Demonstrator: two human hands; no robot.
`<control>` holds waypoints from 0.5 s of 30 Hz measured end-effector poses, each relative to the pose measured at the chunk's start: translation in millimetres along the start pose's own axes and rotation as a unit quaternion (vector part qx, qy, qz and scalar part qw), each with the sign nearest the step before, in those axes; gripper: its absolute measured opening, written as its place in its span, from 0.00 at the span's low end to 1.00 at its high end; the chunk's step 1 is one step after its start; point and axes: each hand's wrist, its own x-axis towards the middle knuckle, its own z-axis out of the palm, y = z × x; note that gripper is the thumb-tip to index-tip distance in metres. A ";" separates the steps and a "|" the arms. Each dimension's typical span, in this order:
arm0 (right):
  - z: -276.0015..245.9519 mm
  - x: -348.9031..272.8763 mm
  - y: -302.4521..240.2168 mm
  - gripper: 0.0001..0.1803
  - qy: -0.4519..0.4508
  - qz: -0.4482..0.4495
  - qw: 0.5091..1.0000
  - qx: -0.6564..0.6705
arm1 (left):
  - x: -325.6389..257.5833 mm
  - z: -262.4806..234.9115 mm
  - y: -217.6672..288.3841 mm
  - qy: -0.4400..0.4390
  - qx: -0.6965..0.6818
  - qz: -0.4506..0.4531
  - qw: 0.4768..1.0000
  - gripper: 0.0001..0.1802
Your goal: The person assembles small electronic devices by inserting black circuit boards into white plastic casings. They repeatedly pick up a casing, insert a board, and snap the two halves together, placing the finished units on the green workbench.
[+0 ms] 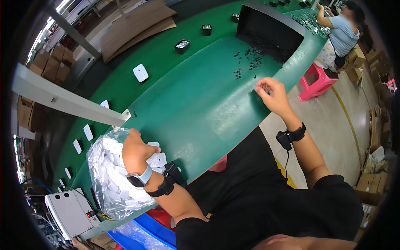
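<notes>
Fingers (263, 86) of my right hand (273, 96) pinched, contents too small to tell; left hand (134, 151) buried in bag (109, 179) of white parts. Black bits (246, 62) beyond fingers, green table (196, 104), cardboard boxes (52, 64) around.

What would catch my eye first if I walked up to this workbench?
Probably the big green table, curving across the whole view. At its near left edge the left hand reaches into a clear plastic bag full of small white parts, while the right hand pinches something tiny near scattered black bits in front of a black bin.
</notes>
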 end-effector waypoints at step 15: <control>-13.0 59.5 11.2 0.08 -0.092 0.011 0.986 -0.140 | 3.5 -10.7 40.4 0.155 -0.261 0.219 0.927 0.29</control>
